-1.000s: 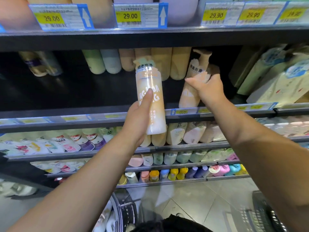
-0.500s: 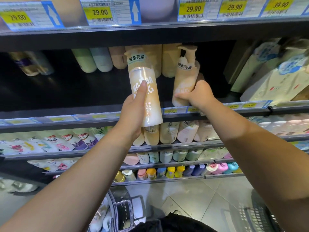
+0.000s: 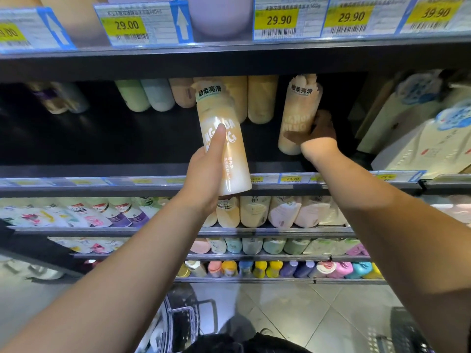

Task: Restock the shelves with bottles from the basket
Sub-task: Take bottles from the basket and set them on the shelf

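Observation:
My left hand (image 3: pixel 206 171) grips a tall cream and orange pump bottle (image 3: pixel 224 138) upright in front of the dark shelf (image 3: pixel 127 171). My right hand (image 3: pixel 317 135) reaches deep into that shelf and holds a second bottle (image 3: pixel 297 115) of the same kind, standing on the shelf board in shadow. Behind them, a row of pastel bottles (image 3: pixel 158 94) lines the back of the shelf. The basket (image 3: pixel 178 324) sits low on the floor between my arms, with pale bottles partly visible in it.
Cream boxed packs (image 3: pixel 418 138) fill the right end of the same shelf. The left half of the shelf is dark and bare. Price tags (image 3: pixel 277 20) hang on the rail above. Lower shelves (image 3: pixel 254 212) carry many bottles. A second dark basket (image 3: pixel 405 335) sits at bottom right.
My right hand has pushed its bottle from the shelf's front edge further back into the shelf and stood it upright. My left hand has kept its bottle at about the same place.

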`<state>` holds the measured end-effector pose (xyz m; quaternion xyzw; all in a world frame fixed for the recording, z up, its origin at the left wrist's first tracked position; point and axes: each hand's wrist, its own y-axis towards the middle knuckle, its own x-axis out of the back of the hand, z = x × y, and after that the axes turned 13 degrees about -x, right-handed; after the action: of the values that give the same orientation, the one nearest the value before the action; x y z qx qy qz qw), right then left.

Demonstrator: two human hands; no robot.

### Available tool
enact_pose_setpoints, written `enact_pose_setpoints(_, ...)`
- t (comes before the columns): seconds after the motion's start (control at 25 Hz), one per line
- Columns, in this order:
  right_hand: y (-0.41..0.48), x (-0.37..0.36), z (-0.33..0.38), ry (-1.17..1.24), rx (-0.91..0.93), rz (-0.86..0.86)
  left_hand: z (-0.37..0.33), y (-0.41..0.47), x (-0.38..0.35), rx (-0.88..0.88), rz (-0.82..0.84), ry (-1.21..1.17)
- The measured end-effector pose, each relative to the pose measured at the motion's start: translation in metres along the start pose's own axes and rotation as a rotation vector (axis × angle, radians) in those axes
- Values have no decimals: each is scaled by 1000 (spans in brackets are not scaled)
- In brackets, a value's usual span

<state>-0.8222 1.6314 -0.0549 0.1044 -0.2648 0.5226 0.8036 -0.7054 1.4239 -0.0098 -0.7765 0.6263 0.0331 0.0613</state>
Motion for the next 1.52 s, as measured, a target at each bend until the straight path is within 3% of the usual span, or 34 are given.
enact_pose_setpoints(0.6, 29, -12, -3, -31, -81, -41, -2, 53, -35, 205, 87, -1)
enact_pose_setpoints(1.2, 99, -11, -19, 42, 27, -69, 36, 79, -91, 118, -20, -98)
enact_pose_setpoints(1.52, 138, -14, -15, 106, 6, -53, 44, 85, -91, 114, -54, 0)
